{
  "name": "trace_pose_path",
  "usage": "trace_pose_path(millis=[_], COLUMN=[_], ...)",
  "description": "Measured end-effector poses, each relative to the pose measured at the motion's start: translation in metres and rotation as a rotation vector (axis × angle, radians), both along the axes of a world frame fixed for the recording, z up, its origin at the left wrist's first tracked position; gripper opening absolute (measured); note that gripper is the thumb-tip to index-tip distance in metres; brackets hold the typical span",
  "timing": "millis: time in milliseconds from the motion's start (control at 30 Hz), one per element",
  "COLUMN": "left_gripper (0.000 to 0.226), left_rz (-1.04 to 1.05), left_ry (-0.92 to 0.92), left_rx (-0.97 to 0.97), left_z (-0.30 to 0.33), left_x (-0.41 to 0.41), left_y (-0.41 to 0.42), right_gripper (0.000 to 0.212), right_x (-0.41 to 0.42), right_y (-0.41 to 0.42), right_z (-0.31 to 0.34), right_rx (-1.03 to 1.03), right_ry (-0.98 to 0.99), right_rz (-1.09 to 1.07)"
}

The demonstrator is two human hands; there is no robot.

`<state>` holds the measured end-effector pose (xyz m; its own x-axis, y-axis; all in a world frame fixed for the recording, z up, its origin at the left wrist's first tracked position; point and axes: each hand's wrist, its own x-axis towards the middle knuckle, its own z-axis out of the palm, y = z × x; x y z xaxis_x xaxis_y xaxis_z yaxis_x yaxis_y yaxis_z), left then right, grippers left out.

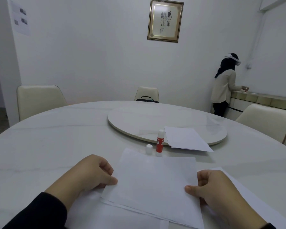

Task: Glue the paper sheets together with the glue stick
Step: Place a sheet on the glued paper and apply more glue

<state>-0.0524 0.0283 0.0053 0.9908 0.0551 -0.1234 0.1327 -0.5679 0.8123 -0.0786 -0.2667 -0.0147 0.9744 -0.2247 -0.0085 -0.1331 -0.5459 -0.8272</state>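
Your paper sheet (155,179) is thin, light and floppy, so it will buckle or skate on the smooth worktop (48,146); take it by opposite side edges. You already do: your left hand (91,174) pinches its left edge, your right hand (211,189) its right edge, thumbs on top. It lies at the worktop's near edge over what seem to be more sheets. The uncapped glue stick (160,141) stands upright just beyond it, its cap (149,149) alongside.
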Motion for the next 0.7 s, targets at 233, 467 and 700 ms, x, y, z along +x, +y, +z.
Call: trace_pose_path(millis=[233,467,700], left_gripper=[0.019,0.019,0.037], left_rz=[-0.014,-0.034,-0.034], left_ry=[-0.031,-0.055,-0.118], left_rx=[0.079,0.157,0.423], left_z=[-0.002,-0.003,0.000], left_x=[0.001,-0.001,0.001], left_y=[-0.003,-0.007,-0.011], right_gripper=[0.012,0.020,0.073], right_x=[-0.005,-0.010,-0.011], right_y=[0.005,0.008,0.010], right_z=[0.003,0.007,0.009], right_rx=[-0.131,-0.294,-0.466], right_ry=[-0.011,-0.047,-0.176], right_rz=[0.007,0.003,-0.087])
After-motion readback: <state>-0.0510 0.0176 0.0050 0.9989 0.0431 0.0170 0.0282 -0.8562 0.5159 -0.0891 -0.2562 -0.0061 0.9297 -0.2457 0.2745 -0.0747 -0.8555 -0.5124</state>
